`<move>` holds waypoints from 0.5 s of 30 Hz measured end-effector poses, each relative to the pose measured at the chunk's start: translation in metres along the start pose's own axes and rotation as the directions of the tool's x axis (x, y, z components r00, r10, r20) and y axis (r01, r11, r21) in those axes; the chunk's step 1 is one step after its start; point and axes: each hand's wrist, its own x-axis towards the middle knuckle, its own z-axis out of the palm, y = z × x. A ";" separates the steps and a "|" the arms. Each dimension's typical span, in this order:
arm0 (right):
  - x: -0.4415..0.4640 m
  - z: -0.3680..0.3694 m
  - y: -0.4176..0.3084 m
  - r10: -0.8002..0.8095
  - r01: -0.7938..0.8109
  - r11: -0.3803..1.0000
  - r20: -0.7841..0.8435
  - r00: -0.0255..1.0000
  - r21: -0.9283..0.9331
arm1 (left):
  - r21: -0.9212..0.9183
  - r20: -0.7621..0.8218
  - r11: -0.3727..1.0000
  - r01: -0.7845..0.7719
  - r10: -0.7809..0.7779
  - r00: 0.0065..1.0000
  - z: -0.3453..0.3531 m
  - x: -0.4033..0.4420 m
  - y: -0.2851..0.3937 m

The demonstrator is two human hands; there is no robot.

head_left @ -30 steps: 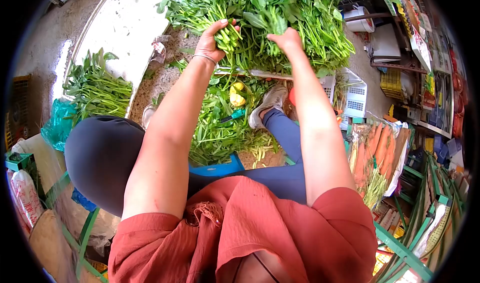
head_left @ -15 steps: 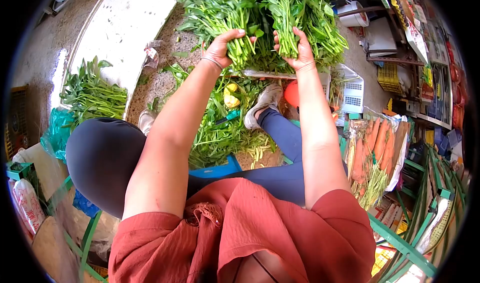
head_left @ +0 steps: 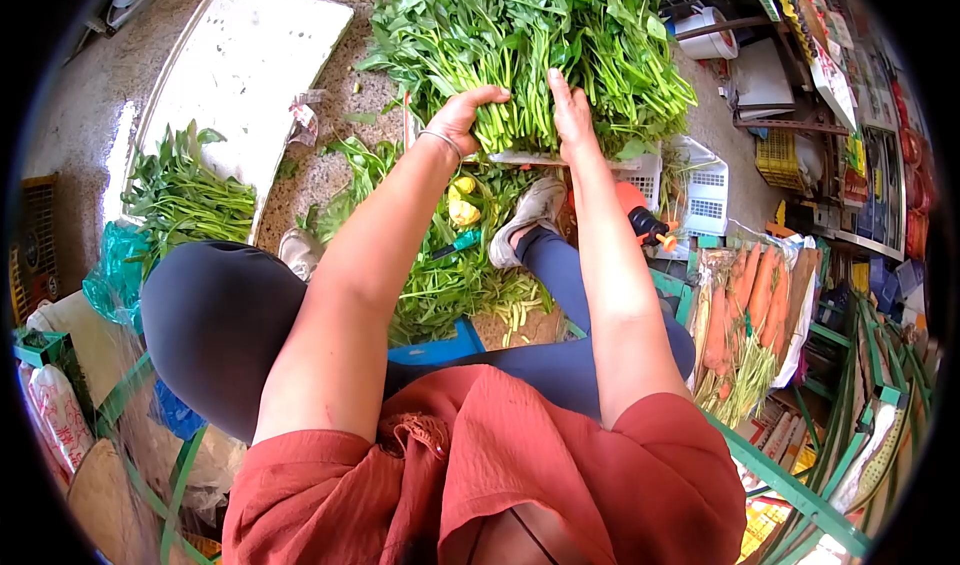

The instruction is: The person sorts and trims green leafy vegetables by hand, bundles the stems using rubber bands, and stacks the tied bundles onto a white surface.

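A big heap of leafy greens (head_left: 540, 35) with pale green stems lies ahead of me, cut ends towards me. My left hand (head_left: 462, 123) is at the near left of the heap, its thumb stretched over the stems and its fingers hidden among them, closed on the greens. On the other side of these stems is my right hand (head_left: 573, 120), fingers stretched out and flat against the stems. Below the heap, loose greens and cut stem pieces (head_left: 515, 310) lie between my feet, with a teal-handled tool (head_left: 458, 243) and yellow pieces (head_left: 462, 205) among them.
A white board (head_left: 245, 65) lies at the left with a smaller bunch of greens (head_left: 190, 190) on its near end. Bundled carrots (head_left: 745, 300) are at the right. A white plastic crate (head_left: 705, 190), an orange object (head_left: 625, 200) and a green metal frame (head_left: 790, 485) are nearby.
The bunches that both hands held up are down among the heap. My right hand has moved left and its fingers have straightened. My left hand has moved slightly lower.
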 end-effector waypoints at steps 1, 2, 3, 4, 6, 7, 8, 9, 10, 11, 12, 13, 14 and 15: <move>-0.007 -0.003 -0.014 -0.039 0.038 0.986 -0.006 0.999 -0.163 | 0.013 -0.001 1.000 0.021 -0.021 1.000 0.002 -0.002 0.000; -0.006 -0.001 -0.014 -0.033 0.017 0.969 -0.061 0.998 -0.246 | 0.031 -0.017 0.999 0.019 -0.018 1.000 0.003 -0.003 0.000; -0.007 0.000 -0.016 -0.035 0.018 0.969 -0.062 0.997 -0.246 | 0.032 -0.015 0.999 0.018 -0.018 1.000 0.002 -0.001 -0.001; -0.008 0.000 -0.017 -0.048 0.053 0.986 0.033 0.998 -0.158 | 0.031 -0.029 1.000 0.004 -0.003 1.000 0.001 0.002 -0.003; -0.014 0.006 -0.021 -0.153 0.153 0.988 0.030 0.988 0.018 | 0.026 -0.037 1.000 -0.012 0.013 0.999 0.005 0.003 -0.003; -0.020 0.008 -0.026 -0.188 0.187 0.982 -0.049 0.981 -0.018 | 0.028 -0.035 0.999 -0.017 0.018 0.999 0.008 0.001 -0.002; -0.023 0.013 -0.026 -0.303 0.311 0.946 -0.091 0.949 0.087 | -0.015 0.009 1.000 -0.023 0.024 1.000 0.010 -0.002 -0.001; -0.024 0.020 -0.027 -0.408 0.430 0.883 -0.144 0.902 0.190 | -0.056 0.050 0.998 -0.032 0.034 0.998 0.009 -0.004 0.002; -0.025 0.022 -0.028 -0.459 0.480 0.839 -0.142 0.877 0.256 | -0.078 0.064 0.995 -0.058 0.063 0.996 0.010 -0.009 0.003; -0.026 0.024 -0.029 -0.459 0.480 0.839 -0.142 0.877 0.256 | -0.078 0.064 0.995 -0.058 0.063 0.996 0.005 -0.007 0.005; -0.027 0.025 -0.029 -0.415 0.417 0.863 -0.071 0.907 0.285 | -0.044 0.082 0.998 -0.043 0.047 0.996 -0.001 -0.004 0.007; -0.029 0.025 -0.029 -0.370 0.352 0.884 0.001 0.929 0.308 | -0.010 0.101 1.000 -0.029 0.029 0.994 -0.007 -0.001 0.007; -0.030 0.026 -0.030 -0.390 0.375 0.880 -0.008 0.921 0.290 | 0.013 0.099 0.998 -0.059 0.057 0.993 -0.011 0.002 0.005; -0.011 0.020 -0.017 -0.063 0.043 0.990 0.147 0.987 0.135 | 0.099 0.064 0.995 -0.028 0.022 0.998 -0.019 -0.004 0.009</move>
